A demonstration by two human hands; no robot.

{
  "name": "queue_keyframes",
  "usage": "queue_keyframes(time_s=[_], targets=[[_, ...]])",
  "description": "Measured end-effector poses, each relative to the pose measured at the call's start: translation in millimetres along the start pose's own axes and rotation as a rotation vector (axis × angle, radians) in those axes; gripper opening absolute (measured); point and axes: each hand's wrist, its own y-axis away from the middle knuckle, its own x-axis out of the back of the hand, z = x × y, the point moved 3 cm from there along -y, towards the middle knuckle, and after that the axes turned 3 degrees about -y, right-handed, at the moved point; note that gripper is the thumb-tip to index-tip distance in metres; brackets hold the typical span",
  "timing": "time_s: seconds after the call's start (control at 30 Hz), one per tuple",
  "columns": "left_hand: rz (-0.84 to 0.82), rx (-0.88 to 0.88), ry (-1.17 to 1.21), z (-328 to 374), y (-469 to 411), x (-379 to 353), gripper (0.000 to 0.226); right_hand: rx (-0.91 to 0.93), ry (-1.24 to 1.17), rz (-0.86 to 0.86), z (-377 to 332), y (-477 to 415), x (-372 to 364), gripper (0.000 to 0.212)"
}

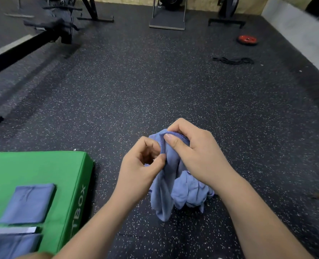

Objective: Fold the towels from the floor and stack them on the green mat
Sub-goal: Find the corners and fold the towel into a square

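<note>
Holding a crumpled blue towel [166,193] up over the floor [155,90], just off the right edge of the green mat [43,165], not on it. Pinching the hemmed edge near the top with the right hand [194,156], fingers [170,140] clamped on the cloth, thumb pressed flat along the seam. Gripping the same hem a little lower with the left hand [142,165], fingers [156,161] curled shut on the fabric. Probably working along the hem to find a corner, so as to open the bunch out before any fold; judging by the hanging bulk, not yet spread flat. Cannot tell whether touching the floor at the bottom.

Already finished, by the look of the mat: one folded towel [29,202] lying flat and square near the right edge, and just beside it, towards the near edge, a second towel [13,245] cut off by the frame. Between them a pale strip [11,230], too unclear to name. Set close to that right edge presumably to keep the reach short from the folding spot.

Well apart, towards the floor's far right corner: a red weight plate [247,39] and a loose black cord [233,61].
</note>
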Motion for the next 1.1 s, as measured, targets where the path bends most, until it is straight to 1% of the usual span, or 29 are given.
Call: queue_keyframes(time_s=[0.13, 0.23, 0.37, 0.47, 0.57, 0.63, 0.73, 0.8, 0.9, 1.0, 1.1], targets=[[0.004, -0.004, 0.046, -0.5, 2.1, 1.2, 0.009, 0.008, 0.037, 0.015, -1.7, 2.7, -3.3, 0.009], [-0.020, -0.017, 0.059, 3.2, 2.8, 1.5, 0.014, 0.011, 0.053, 0.022, -4.9, 3.3, -6.9, 0.009], [-0.047, -0.006, 0.104, 4.9, 1.6, 3.9, 0.005, 0.037, 0.046, 0.016, -8.8, 3.9, -8.4, 0.009], [-0.137, 0.004, 0.093, 4.6, 0.7, 6.8, 0.023, 0.058, 0.045, 0.016, -9.0, 3.8, -8.9, 0.008], [-0.267, 0.006, -0.030, -0.7, 1.6, 8.1, 0.033, 0.083, 0.055, 0.020, -9.7, 3.5, -8.4, 0.008], [-0.293, -0.014, -0.141, -7.8, 0.6, 10.8, 0.038, 0.091, 0.070, 0.040, -9.4, 3.2, -5.6, 0.008], [-0.297, -0.063, -0.311, -18.9, -4.4, 16.5, 0.031, 0.103, 0.064, 0.122, -8.6, 2.9, 3.5, 0.008], [-0.322, -0.031, -0.340, -26.5, -6.3, 18.0, 0.023, 0.120, 0.054, 0.182, -8.9, 3.1, 11.0, 0.007], [-0.379, -0.015, -0.396, -36.3, -5.9, 14.5, 0.025, 0.139, 0.041, 0.251, -9.2, 4.4, 20.3, 0.006], [-0.401, -0.001, -0.397, -43.0, -8.1, 13.4, 0.027, 0.146, 0.053, 0.348, -10.0, 6.3, 33.0, 0.007], [-0.341, 0.066, -0.300, -43.5, -13.0, 17.8, 0.016, 0.154, 0.073, 0.490, -10.0, 9.4, 50.8, 0.010]])
